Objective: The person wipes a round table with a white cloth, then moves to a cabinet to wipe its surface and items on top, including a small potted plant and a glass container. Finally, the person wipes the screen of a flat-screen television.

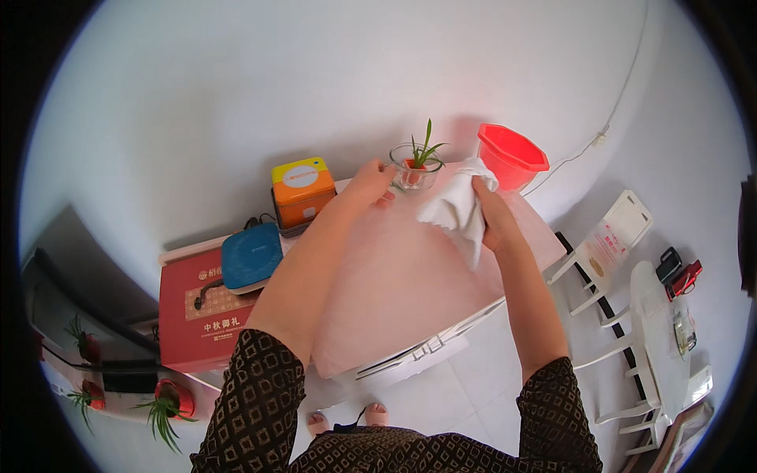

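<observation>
My right hand (495, 216) grips a white cloth (458, 204), which hangs in loose folds above the pink-covered cabinet top (384, 284). At the left side of a clear glass bowl (417, 182) is my left hand (371, 184), its fingers curled and the thumb apart from them. Whether those fingers touch the bowl cannot be made out. Inside the bowl stands a small orange pot (414, 165) with a green leafy plant (424, 151). Just behind the cloth, a red plastic bin (511, 159) stands near the wall.
To the left are an orange and yellow box (303, 189), a blue-topped device (251, 257) and a red gift box (198, 307) bearing writing. Potted plants (171, 402) stand at lower left. A white chair (609, 248) and white table (650, 331) are at right. A cable (630, 71) runs along the wall.
</observation>
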A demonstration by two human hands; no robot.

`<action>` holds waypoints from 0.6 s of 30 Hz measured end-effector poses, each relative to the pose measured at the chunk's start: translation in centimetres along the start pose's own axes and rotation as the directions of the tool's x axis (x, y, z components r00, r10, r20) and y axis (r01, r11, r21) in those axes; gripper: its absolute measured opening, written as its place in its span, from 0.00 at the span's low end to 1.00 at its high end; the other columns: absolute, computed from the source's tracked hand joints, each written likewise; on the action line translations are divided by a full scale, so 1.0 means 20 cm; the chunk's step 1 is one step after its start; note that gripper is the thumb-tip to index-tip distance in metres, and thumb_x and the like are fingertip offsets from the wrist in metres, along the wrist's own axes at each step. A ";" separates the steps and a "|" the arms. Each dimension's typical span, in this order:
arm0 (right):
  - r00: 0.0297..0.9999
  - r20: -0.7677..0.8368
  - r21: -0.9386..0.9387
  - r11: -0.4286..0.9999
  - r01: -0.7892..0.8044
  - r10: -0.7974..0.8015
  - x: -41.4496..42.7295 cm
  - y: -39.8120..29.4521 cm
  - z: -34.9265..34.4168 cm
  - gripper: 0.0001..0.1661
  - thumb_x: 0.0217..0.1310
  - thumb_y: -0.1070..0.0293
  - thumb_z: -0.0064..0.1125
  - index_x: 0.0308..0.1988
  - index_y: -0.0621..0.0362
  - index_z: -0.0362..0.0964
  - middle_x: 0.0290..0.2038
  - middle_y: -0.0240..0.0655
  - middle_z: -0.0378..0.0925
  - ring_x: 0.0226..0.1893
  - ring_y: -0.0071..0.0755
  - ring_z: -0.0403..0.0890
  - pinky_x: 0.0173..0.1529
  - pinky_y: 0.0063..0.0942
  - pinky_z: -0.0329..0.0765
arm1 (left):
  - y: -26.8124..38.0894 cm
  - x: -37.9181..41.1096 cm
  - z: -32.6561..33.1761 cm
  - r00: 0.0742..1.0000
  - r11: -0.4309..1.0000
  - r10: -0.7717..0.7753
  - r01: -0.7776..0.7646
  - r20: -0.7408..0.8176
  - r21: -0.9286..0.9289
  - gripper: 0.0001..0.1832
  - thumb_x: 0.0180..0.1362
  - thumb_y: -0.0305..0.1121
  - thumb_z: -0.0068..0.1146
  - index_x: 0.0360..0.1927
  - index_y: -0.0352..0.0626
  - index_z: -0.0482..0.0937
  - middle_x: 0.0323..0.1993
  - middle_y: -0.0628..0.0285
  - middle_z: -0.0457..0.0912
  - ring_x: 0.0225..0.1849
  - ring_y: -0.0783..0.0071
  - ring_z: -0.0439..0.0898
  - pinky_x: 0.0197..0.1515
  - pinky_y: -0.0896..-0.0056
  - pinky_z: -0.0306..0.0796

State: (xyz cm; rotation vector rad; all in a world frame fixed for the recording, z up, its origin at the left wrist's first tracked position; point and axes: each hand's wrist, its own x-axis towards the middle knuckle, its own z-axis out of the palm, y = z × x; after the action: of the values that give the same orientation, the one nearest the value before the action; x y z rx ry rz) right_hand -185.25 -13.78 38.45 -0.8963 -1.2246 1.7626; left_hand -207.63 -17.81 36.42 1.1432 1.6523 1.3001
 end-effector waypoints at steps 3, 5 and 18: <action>0.998 0.066 -0.011 1.000 -0.005 0.005 0.05 0.02 0.03 0.29 0.67 0.52 0.43 0.59 0.61 0.57 0.53 0.38 0.68 0.51 0.34 0.72 0.53 0.32 0.72 | -0.02 0.02 -0.02 0.995 0.990 -0.045 0.058 0.093 -0.132 0.16 0.63 0.41 0.46 0.43 0.37 0.68 0.35 0.60 0.72 0.31 0.71 0.74 0.32 0.68 0.72; 0.996 0.087 -0.001 1.000 -0.016 0.016 0.05 0.01 0.06 0.28 0.68 0.53 0.42 0.58 0.61 0.58 0.50 0.37 0.71 0.49 0.32 0.74 0.52 0.31 0.73 | -0.04 0.01 -0.03 0.991 0.972 -0.058 0.084 0.121 -0.221 0.13 0.63 0.40 0.46 0.38 0.39 0.69 0.31 0.62 0.71 0.30 0.73 0.72 0.32 0.68 0.71; 0.996 -0.009 0.183 0.979 0.088 -0.088 -0.32 -0.03 -0.09 0.28 0.68 0.54 0.42 0.59 0.63 0.57 0.52 0.39 0.70 0.49 0.34 0.74 0.51 0.32 0.73 | -0.04 -0.46 -0.03 0.944 0.936 0.069 0.050 0.322 -0.347 0.13 0.64 0.39 0.43 0.25 0.46 0.63 0.23 0.67 0.64 0.27 0.75 0.66 0.34 0.69 0.64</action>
State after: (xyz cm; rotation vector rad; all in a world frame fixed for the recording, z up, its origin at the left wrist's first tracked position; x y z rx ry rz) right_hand -180.78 -18.59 39.24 -0.7248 -1.0657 1.7707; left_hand -205.24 -26.72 36.03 1.0788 1.1180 1.2668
